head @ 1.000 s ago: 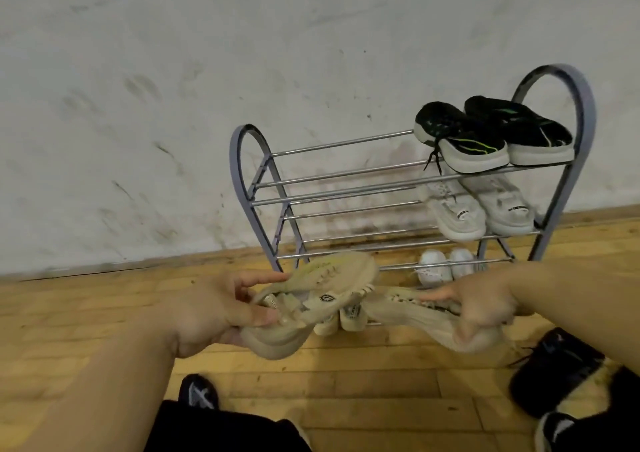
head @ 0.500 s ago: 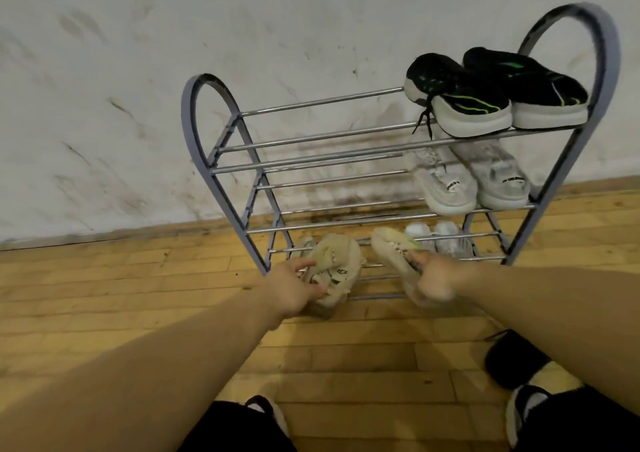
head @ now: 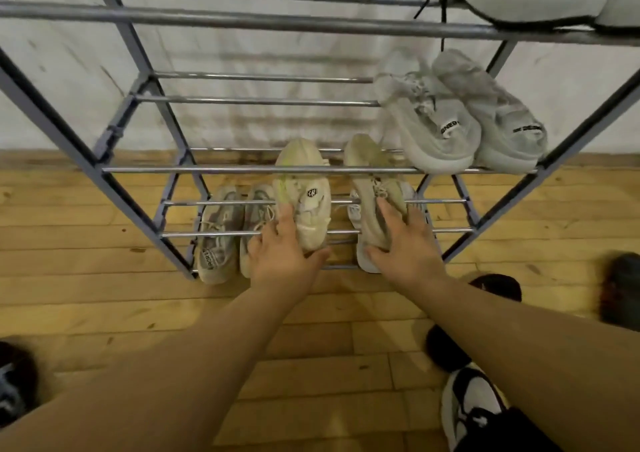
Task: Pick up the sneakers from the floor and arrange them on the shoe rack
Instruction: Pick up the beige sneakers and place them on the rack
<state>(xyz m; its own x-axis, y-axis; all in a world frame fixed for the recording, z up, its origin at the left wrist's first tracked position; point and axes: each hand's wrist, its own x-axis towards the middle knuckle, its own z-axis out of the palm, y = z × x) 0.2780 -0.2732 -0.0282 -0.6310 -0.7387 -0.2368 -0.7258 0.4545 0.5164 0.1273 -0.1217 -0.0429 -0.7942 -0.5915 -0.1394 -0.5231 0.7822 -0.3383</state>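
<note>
Beige sneakers [head: 304, 195]: resting low on shoe rack [head: 221, 169], twelve o'clock from both hands.
Left hand [head: 284, 249]: thumb and fingers grasping one heel.
Right hand [head: 405, 243]: grasping the other heel.
Risk: heels seem to overhang, so an early release may tip them off.

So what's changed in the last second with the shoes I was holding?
The left hand moved the left sneaker and the right hand the right sneaker forward and down, from mid-air onto a lower shelf of the rack. Both still hold the heels; nothing was let go. The grey pair on the shelf above stayed put.
</note>
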